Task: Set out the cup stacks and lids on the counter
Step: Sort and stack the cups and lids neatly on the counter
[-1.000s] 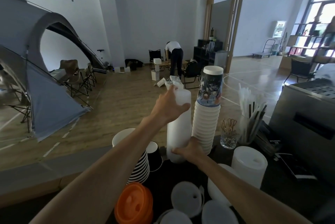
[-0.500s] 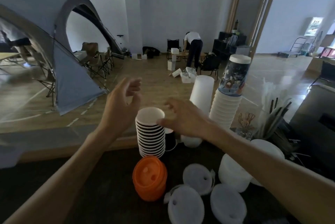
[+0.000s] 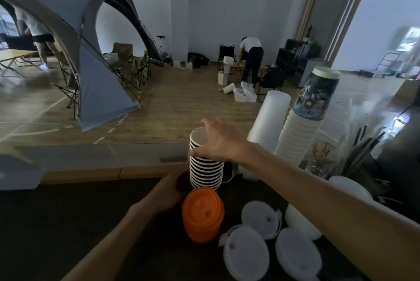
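Cup stack, black-and-white point(image 3: 205, 167), being seated at the worktop's point(image 3: 68, 224) twelve o'clock edge.
Right hand point(image 3: 218, 144) has a wide grip over its top; left hand point(image 3: 169, 192) steadies the base, grip unclear. Next: release without toppling, then arrange the lids point(image 3: 246, 253) at four o'clock.

The counter point(image 3: 68, 224) is dark, nearly black. The near cup stack point(image 3: 205, 172) shows white rims banded with black. Beside it an orange lid stack point(image 3: 203, 213). Right of that, white lids point(image 3: 246, 255). Farther right, plain white cups point(image 3: 297, 142) topped by a cup with a blue, possibly wintry, print point(image 3: 314, 96). The tent point(image 3: 91, 53) at far left is grey-blue.
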Tool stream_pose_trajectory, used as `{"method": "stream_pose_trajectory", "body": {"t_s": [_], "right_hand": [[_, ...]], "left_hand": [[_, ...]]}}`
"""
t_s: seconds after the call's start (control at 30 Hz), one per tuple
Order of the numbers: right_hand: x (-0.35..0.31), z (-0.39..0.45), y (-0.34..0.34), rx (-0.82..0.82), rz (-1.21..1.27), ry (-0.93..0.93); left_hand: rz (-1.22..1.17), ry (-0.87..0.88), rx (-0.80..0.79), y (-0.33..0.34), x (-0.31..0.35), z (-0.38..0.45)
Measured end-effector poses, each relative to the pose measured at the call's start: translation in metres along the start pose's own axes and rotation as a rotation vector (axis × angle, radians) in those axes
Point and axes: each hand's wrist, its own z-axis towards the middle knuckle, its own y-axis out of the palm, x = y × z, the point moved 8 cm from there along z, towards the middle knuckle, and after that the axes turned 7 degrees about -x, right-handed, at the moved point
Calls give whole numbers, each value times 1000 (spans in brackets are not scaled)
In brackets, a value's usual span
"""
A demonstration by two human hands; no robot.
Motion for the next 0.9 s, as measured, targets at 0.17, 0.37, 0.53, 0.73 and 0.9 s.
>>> {"method": "stream_pose_trajectory", "body": {"t_s": [0.17, 0.37, 0.53, 0.73, 0.9], "right_hand": [[11, -5, -4, 60, 141, -16], [24, -9, -11, 130, 255, -24], [19, -11, -28, 174, 307, -44], [14, -16, -59, 255, 388, -82], [15, -16, -92, 335, 454, -103]], "left_hand": [[1, 25, -75, 14, -5, 13], [-11, 106, -57, 7, 10, 9], [-40, 95, -73, -8, 14, 10], [-190, 135, -22, -22, 27, 5], [-364, 172, 102, -36, 43, -8]]}}
